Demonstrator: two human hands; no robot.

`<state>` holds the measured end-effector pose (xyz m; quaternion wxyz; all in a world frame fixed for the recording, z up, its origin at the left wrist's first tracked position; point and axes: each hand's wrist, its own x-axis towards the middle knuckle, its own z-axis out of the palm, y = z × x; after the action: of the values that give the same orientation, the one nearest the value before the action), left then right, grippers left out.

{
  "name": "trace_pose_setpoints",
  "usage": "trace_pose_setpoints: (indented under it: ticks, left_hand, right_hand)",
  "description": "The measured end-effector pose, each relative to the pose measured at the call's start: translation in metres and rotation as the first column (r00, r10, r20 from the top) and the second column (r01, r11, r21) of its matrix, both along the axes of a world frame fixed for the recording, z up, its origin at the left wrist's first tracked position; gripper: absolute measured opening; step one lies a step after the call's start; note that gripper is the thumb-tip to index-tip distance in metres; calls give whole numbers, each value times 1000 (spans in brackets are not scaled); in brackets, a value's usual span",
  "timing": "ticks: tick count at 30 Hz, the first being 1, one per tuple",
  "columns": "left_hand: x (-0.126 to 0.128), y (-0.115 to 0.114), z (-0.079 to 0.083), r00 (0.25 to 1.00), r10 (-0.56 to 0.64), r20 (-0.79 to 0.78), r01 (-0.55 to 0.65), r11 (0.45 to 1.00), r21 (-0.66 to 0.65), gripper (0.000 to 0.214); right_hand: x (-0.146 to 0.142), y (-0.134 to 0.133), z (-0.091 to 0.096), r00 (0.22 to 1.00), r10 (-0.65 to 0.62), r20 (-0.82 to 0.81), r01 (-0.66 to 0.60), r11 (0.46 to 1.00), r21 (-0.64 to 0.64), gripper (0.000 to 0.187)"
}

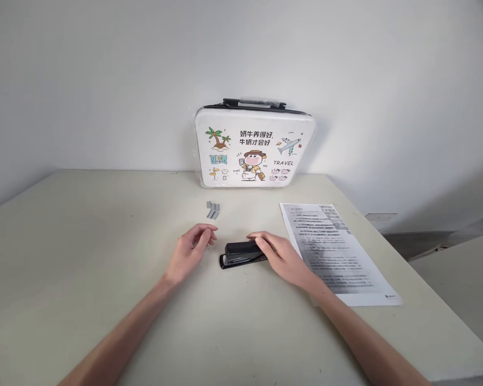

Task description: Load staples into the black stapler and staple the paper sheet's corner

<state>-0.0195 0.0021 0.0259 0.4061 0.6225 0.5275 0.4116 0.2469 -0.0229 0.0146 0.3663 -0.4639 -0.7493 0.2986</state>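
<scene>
A black stapler [238, 254] lies on the pale table [84, 257] in the middle. My right hand [277, 254] rests on its right end, fingers curled over the top. Just left of the stapler my left hand [191, 251] hovers, fingers loosely curled, thumb and forefinger close together; nothing shows in it. Two short strips of grey staples [213, 210] lie a little beyond my left hand.
A printed sheet of paper [338, 252] lies to the right of the stapler, partly under my right forearm. A white case [254, 147] with cartoon travel pictures stands against the wall at the back. The table's right edge drops off beyond the paper.
</scene>
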Motion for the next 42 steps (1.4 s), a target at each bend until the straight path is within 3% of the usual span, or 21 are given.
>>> trace_pose_setpoints:
  ticks: [5,15,19,23,27,30,34,37,42]
  left_hand:
    - [0,0,1,999,33,-4,-33,999,-11,34]
    - [1,-4,5,972,233,-14,-232,971,53,30]
    - [1,-4,3,980,195,35,-196,980,29,31]
    - [3,-5,3,991,87,104,-85,996,-23,36]
    - [5,-6,3,972,23,235,-2,996,-90,45]
    - [4,-4,-1,908,-16,418,103,977,-185,49]
    - [6,-3,-5,767,-2,641,298,887,-353,56]
    - [8,-4,-4,737,20,675,388,806,-447,61]
    - [9,-6,-1,695,51,718,417,785,-458,51]
  right_hand:
    - [6,3,-10,990,-137,25,136,990,40,29]
    - [3,-1,-24,985,-167,38,163,982,92,30]
    - [2,-4,-19,978,-196,75,187,976,113,30]
    - [2,-8,-10,984,-51,172,22,986,165,21]
    - [-1,-10,-7,981,-65,181,12,960,280,13]
    - [-3,-12,-6,994,-67,92,26,919,394,11]
    - [-6,-15,-3,995,-85,43,41,784,619,33]
    - [-10,-18,0,989,-117,93,14,694,720,39]
    - [-13,-23,2,977,-146,154,-24,644,765,29]
